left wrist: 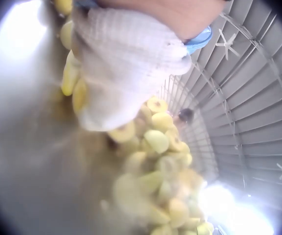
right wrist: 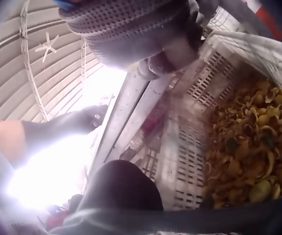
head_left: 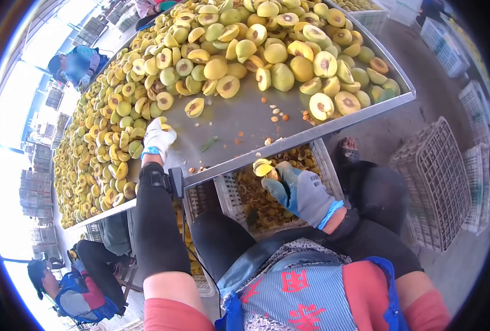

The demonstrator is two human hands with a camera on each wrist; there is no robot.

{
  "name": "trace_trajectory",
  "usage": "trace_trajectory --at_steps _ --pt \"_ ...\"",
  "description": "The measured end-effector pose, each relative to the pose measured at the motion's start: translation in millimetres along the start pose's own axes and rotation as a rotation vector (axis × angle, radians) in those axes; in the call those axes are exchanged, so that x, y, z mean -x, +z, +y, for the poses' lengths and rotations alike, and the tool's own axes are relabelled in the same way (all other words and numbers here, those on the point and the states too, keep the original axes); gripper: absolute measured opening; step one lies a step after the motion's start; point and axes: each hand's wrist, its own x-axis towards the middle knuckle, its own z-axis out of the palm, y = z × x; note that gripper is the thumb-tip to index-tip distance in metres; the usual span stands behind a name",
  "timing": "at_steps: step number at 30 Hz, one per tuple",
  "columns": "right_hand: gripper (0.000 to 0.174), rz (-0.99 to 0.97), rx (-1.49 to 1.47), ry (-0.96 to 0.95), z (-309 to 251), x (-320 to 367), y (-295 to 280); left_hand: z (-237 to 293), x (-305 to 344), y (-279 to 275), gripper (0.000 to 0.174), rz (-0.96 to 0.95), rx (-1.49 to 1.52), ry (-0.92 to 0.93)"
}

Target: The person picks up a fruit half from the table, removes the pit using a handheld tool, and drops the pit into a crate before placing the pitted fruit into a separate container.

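Note:
My left hand (head_left: 158,138), in a white glove, is at the edge of a large heap of yellow-green halved stone fruit (head_left: 214,69) on a metal table (head_left: 236,124). Its fingers grip a yellow fruit half (head_left: 166,127); in the left wrist view, fruit halves (left wrist: 79,96) show beside the glove. My right hand (head_left: 303,190), in a grey and blue glove, pinches a yellow fruit piece (head_left: 262,167) between thumb and fingers, just outside the table's raised rim. Below it stands a pale plastic crate (head_left: 231,199) full of fruit scraps. In the right wrist view the glove hides the piece.
Orange-brown pits (head_left: 275,118) and a green leaf (head_left: 209,144) lie on the metal surface. A tall grey crate (head_left: 435,185) stands on the floor at right, with more stacked crates (head_left: 477,105) behind. Two people sit at left, one (head_left: 85,292) near and one (head_left: 74,66) farther off.

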Motion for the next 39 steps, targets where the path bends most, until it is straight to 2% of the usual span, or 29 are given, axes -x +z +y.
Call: trace_trajectory --at_steps 2,3,6,9,12,13,15,16,18,20,21,25,28,31,34,37,39 --pt "0.027 0.044 -0.041 0.000 -6 -1 -5 17 24 -6 0.043 -0.140 0.127 0.010" --pt "0.025 0.043 -0.081 -0.007 -1 1 -2 15 31 -3 0.041 -0.172 0.303 -0.057" --pt "0.039 0.024 -0.215 -0.031 8 6 7 64 95 -21 0.036 -0.109 0.827 -0.099" --pt "0.043 -0.020 -0.297 0.045 2 12 0 106 157 -31 0.032 -0.053 0.958 0.039" --pt "0.044 -0.162 -0.401 0.117 -1 14 -5 131 201 -32 0.027 -0.107 1.030 0.057" --pt "0.040 -0.162 -0.690 0.162 11 16 14 141 213 -30 0.025 -0.075 1.015 0.009" --pt "0.034 -0.161 -0.827 0.088 11 14 16 144 224 -17 0.023 -0.054 1.087 -0.018" --pt "0.032 -0.162 -0.785 0.053 -2 17 8 144 226 -9 0.025 -0.057 1.135 -0.033" --pt "0.029 -0.139 -0.754 -0.025 -20 22 6 160 241 3 0.046 0.006 1.114 -0.018" --pt "0.028 -0.090 -0.773 -0.104 -27 29 15 165 244 21 0.053 0.003 1.291 -0.095" --pt "0.035 -0.133 -0.623 -0.121 -21 27 16 168 249 28 0.055 -0.023 1.374 -0.111" --pt "0.052 -0.205 -0.499 0.002 -26 28 4 196 268 32 0.053 -0.068 1.554 -0.142" --pt "0.052 -0.197 -0.552 0.004 -19 28 6 208 273 35 0.049 -0.034 1.661 -0.213" --pt "0.052 -0.275 -0.471 0.065 -15 27 2 208 274 39 0.045 -0.017 1.622 -0.264" --pt "0.055 -0.297 -0.497 0.049 -7 29 16 200 273 42 0.043 -0.007 1.501 -0.236" --pt "0.054 -0.227 -0.759 0.026 -13 35 32 201 274 40 0.044 0.023 1.420 -0.221" --pt "0.051 -0.331 -0.728 0.172 -17 35 25 202 276 40 0.042 0.054 1.436 -0.257"
